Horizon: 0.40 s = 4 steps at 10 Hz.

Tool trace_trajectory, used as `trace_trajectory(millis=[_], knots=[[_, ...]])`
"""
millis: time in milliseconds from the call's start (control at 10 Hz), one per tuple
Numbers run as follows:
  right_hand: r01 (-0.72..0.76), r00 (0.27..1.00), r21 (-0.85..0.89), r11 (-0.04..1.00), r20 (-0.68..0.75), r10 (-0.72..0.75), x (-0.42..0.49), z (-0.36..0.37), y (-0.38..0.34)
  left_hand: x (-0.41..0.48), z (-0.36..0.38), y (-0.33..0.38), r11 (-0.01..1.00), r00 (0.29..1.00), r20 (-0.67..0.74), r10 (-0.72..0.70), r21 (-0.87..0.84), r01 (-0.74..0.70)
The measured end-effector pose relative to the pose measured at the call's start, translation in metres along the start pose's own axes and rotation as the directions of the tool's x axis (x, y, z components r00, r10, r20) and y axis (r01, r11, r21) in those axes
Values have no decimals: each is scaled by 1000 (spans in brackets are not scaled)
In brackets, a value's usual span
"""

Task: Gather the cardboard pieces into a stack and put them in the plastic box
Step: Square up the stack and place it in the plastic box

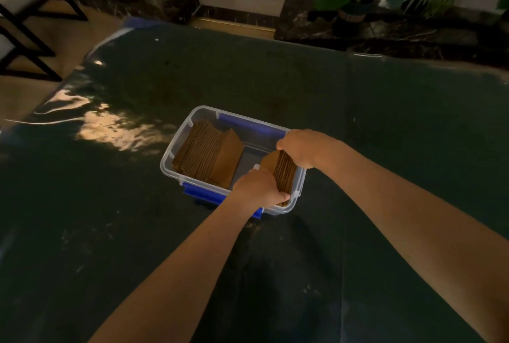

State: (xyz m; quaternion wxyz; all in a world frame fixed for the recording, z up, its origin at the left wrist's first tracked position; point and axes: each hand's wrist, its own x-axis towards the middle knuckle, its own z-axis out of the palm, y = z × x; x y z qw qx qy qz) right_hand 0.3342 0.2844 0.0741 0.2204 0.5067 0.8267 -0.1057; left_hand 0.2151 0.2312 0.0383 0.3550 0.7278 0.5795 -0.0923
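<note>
Two bare forearms and hands, head view

Left hand [257,187] and right hand [298,148]: both uncovered, no gloves, no rings or bands that the dim light lets me make out. Both forearms bare along the whole length in view, from wrist to the bottom and right edges of the picture; no sleeve, cuff, watch or strap visible on either. Fingers short-nailed as far as can be told; knuckles of both hands face the camera. Lighting low and warm, so fine surface detail is lost. No other part of the person shows
</note>
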Motion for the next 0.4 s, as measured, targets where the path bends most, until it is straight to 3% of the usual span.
trace_trajectory(millis=[200, 400], knots=[[-14, 998, -3, 1000, -63, 13, -1, 8, -3, 4, -1, -1, 999, 1000, 23, 3, 43, -4], [-5, 971, 341, 940, -222, 85, -18, 7, 11, -4, -6, -13, 998, 997, -81, 6, 68, 0]])
